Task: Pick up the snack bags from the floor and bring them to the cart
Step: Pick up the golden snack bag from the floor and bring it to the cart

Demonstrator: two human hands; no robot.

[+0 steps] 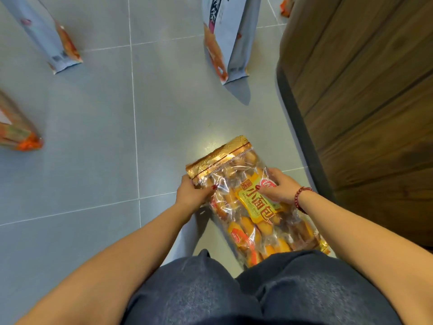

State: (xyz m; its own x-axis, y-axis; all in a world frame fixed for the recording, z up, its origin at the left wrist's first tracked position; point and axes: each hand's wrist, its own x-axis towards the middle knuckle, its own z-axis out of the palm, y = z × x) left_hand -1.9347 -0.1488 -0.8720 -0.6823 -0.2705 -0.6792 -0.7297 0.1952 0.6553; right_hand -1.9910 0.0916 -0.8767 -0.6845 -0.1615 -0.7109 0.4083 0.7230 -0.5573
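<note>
Snack bag (253,214) of small breads — clear, gold-topped — is held over the grey tiled floor (93,137), close to a wooden panel (363,90). A tall grey bag (225,38) stands ahead, a second grey bag (44,34) far left, an orange bag (16,130) at the left edge. Left hand (191,192) grips the snack bag's top corner; right hand (280,186) clasps its labelled side — bead bracelet (301,195) on that wrist.

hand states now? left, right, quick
Left hand: grips the bread bag at its left edge.
Right hand: grips the same bag at its right side.
</note>
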